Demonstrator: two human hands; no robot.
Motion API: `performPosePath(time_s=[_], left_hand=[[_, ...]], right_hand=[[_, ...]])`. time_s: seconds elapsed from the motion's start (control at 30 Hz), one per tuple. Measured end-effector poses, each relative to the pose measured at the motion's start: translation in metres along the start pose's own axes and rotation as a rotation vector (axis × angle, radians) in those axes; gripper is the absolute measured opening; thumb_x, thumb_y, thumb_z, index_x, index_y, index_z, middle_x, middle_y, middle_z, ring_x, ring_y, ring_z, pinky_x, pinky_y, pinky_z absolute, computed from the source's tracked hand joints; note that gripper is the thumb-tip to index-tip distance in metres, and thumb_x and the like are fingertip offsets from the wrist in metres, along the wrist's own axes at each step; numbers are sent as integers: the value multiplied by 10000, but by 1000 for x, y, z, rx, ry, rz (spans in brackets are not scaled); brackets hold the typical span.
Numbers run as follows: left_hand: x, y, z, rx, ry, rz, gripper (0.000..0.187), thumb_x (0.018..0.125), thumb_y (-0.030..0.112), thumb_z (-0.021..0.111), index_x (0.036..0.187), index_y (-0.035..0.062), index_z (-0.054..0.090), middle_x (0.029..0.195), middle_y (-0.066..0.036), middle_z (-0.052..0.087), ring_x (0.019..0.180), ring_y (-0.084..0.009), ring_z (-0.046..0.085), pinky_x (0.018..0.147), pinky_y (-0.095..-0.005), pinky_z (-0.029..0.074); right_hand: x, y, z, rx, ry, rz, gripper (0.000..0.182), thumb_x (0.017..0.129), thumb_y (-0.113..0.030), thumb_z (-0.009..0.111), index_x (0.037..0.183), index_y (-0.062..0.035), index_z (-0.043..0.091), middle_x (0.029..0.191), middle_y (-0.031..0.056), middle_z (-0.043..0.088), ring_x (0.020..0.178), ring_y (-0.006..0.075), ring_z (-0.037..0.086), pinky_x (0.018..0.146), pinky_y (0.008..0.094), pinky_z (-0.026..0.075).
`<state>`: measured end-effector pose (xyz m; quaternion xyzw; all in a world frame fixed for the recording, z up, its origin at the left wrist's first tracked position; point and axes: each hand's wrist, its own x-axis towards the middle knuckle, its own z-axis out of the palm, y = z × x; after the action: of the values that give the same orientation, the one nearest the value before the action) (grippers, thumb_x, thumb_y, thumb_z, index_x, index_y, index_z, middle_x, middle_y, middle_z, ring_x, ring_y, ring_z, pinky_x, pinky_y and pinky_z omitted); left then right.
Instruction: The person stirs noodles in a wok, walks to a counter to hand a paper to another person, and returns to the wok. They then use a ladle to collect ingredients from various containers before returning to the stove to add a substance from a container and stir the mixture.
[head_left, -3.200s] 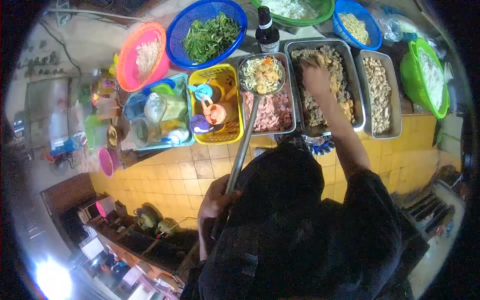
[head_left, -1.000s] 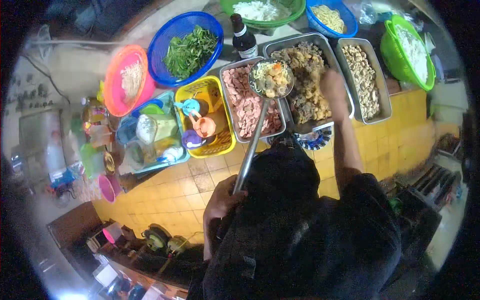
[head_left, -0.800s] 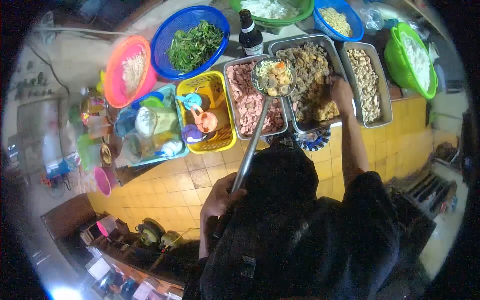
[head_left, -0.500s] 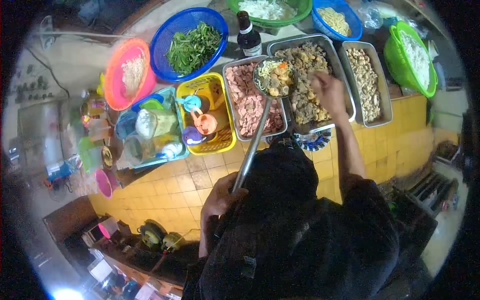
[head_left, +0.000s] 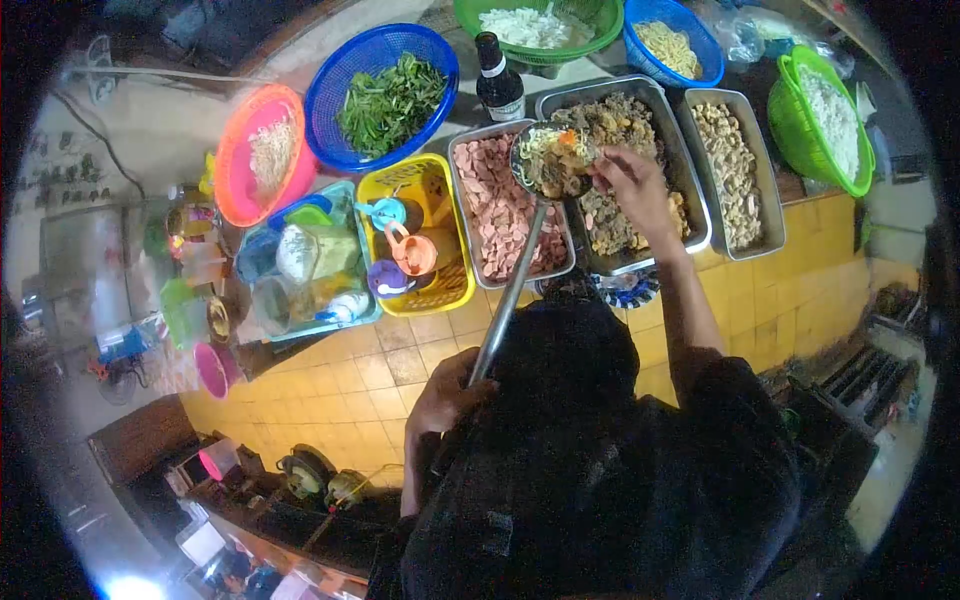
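Observation:
My left hand [head_left: 447, 392] is closed around the lower end of a long metal handle. That handle belongs to a ladle [head_left: 508, 300], whose round bowl holds shredded pale vegetables, an orange bit and brown food pieces [head_left: 556, 168]. The bowl sits over the border between a tray of sliced pink sausage [head_left: 500, 215] and a larger tray of brown cooked meat pieces [head_left: 625, 125]. At the bowl's right edge is my right hand [head_left: 637, 195], fingertips pinched together. What they hold, if anything, cannot be made out.
Right of the trays are a narrow tray of pale brown pieces [head_left: 727, 165] and a green basket [head_left: 825, 125]. Behind stand a dark bottle [head_left: 498, 85] and a blue basket of greens [head_left: 390, 100]. A yellow basket [head_left: 445, 290] with plastic cups is at left.
My right hand has moved left from above the brown meat tray to the ladle's edge. My left hand still grips the handle, and the view has shifted slightly.

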<state>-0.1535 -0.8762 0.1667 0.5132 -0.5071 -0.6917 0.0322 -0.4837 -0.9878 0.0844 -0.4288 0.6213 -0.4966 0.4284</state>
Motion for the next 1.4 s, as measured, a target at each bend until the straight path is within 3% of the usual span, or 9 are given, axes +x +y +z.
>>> performPosePath(time_s=[0.27, 0.37, 0.47, 0.53, 0.6, 0.7, 0.77, 1.07, 1.4], left_hand=[[0, -8, 5, -111, 47, 57, 350, 746, 155, 607, 1047, -12, 549, 715, -30, 507, 680, -137, 487, 637, -293, 405], [2, -25, 1, -119, 27, 41, 364, 744, 146, 608, 1064, -15, 547, 756, -39, 530, 701, -140, 494, 652, -291, 408], [-3, -9, 5, -186, 73, 45, 357, 743, 146, 609, 1058, -10, 548, 778, -37, 535, 711, -136, 484, 663, -282, 400], [-7, 6, 8, -184, 97, 13, 346, 745, 148, 612, 1046, -9, 549, 779, -36, 535, 718, -134, 482, 671, -279, 398], [-7, 6, 7, -179, 118, -14, 335, 746, 149, 616, 1035, -8, 549, 780, -34, 535, 725, -131, 480, 678, -275, 396], [-5, -10, 5, -130, 85, -23, 318, 752, 150, 623, 1020, -4, 550, 788, -32, 537, 735, -127, 474, 688, -274, 393], [-5, -10, 5, -124, 90, -13, 304, 763, 143, 621, 1021, -3, 552, 785, -28, 533, 732, -123, 469, 683, -278, 393], [-6, 3, 8, -36, 93, 49, 382, 763, 147, 611, 1096, -23, 532, 774, -44, 531, 738, -132, 476, 691, -289, 405], [-1, 17, 7, 5, 48, -47, 463, 773, 121, 608, 1203, -5, 494, 892, -90, 593, 812, -167, 525, 765, -313, 426]], right_hand=[[-5, 6, -22, -38, 75, -66, 217, 865, -96, 536, 997, 63, 602, 691, 55, 610, 616, 81, 528, 562, 239, 431], [5, 53, -59, -782, 202, -179, 231, 809, -150, 598, 981, 3, 617, 741, 211, 611, 621, 218, 611, 510, 330, 454], [6, 98, -92, -1272, 150, -285, 216, 843, -190, 569, 938, -6, 633, 689, 144, 613, 646, 222, 624, 571, 352, 476], [16, 86, -93, 352, -35, 45, 212, 855, -210, 524, 905, -31, 626, 761, 212, 613, 725, 350, 623, 600, 416, 485], [60, 45, -79, -1148, 131, 142, 225, 865, -226, 484, 912, -42, 603, 834, 226, 608, 790, 392, 596, 627, 451, 485], [118, 80, -85, -1182, 135, 70, 255, 875, -247, 453, 909, -30, 583, 896, 229, 609, 835, 375, 601, 660, 454, 493], [150, 108, -90, -1521, -161, -50, 213, 864, -214, 487, 935, -58, 614, 962, 199, 628, 864, 291, 640, 683, 408, 521], [163, 103, -93, -1546, 61, -935, 241, 821, -172, 494, 983, -19, 584, 727, 96, 554, 621, 209, 553, 536, 305, 470], [180, 140, -115, -1499, -172, -226, 323, 852, -329, 487, 922, -43, 622, 803, 175, 626, 747, 311, 632, 581, 397, 508]])
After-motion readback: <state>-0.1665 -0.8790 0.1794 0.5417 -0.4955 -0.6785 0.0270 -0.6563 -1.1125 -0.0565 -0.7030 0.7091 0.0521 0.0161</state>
